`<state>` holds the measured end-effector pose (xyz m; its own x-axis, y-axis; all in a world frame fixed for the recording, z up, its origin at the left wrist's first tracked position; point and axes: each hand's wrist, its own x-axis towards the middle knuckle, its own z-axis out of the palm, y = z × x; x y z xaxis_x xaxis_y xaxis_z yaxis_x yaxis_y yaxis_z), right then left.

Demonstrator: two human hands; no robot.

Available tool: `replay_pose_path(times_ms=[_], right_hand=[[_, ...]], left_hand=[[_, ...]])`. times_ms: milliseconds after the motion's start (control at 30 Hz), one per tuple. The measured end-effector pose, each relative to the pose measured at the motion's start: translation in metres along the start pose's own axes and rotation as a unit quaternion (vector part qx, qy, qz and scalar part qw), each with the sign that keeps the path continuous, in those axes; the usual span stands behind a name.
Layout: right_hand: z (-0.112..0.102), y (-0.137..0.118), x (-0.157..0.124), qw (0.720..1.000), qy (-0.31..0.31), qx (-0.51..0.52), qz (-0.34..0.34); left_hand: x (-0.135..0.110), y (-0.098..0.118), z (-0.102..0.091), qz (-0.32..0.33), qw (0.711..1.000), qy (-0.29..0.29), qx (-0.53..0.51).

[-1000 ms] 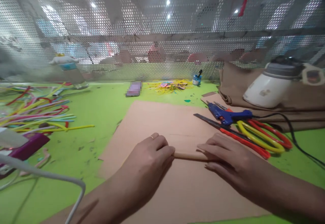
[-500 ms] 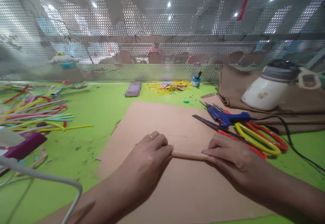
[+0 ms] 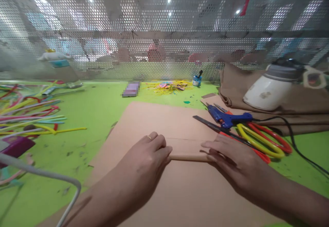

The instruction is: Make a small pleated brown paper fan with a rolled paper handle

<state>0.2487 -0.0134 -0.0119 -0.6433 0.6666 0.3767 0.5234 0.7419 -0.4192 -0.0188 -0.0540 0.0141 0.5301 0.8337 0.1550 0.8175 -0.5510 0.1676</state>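
Observation:
A thin roll of brown paper (image 3: 189,157) lies crosswise on a large brown sheet (image 3: 151,114). A flat strip of the same colour stretches behind the roll to a faint straight edge. My left hand (image 3: 149,158), with a ring on one finger, is closed on the roll's left end. At the other end, my right hand (image 3: 235,158) holds the roll low between its fingers, the index finger raised and reaching forward over the strip. Both tube ends are hidden under my fingers.
Right of the sheet are scissors (image 3: 262,139) with yellow and red handles, a blue glue gun (image 3: 226,117) and a black-bladed tool (image 3: 205,123). A white bottle (image 3: 267,90) rests on folded brown material. Coloured pipe cleaners (image 3: 31,117) and a grey cable (image 3: 51,175) occupy the left.
My right index finger has lifted and straightened away from the roll. My left hand keeps its grip. The view has shifted slightly, and more of the strip behind the roll shows.

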Motion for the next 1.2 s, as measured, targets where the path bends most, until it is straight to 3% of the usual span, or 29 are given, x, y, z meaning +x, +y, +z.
replay_pose_path(times_ms=[333, 567, 833, 1200], right_hand=[[-0.003, 0.001, 0.004, 0.999, -0.010, 0.008, -0.035], [-0.009, -0.001, 0.006, 0.997, -0.071, 0.016, -0.012], [-0.004, 0.001, 0.004, 0.998, -0.057, -0.016, -0.026], [-0.002, 0.010, 0.009, 0.999, -0.026, 0.024, -0.032]], left_hand=[[0.001, -0.001, -0.001, -0.010, 1.000, -0.001, -0.021], [-0.003, 0.006, 0.002, -0.014, 0.999, 0.003, 0.033], [-0.005, 0.010, -0.003, 0.006, 0.998, 0.011, 0.054], [0.001, 0.003, 0.006, -0.045, 0.995, 0.056, -0.064]])
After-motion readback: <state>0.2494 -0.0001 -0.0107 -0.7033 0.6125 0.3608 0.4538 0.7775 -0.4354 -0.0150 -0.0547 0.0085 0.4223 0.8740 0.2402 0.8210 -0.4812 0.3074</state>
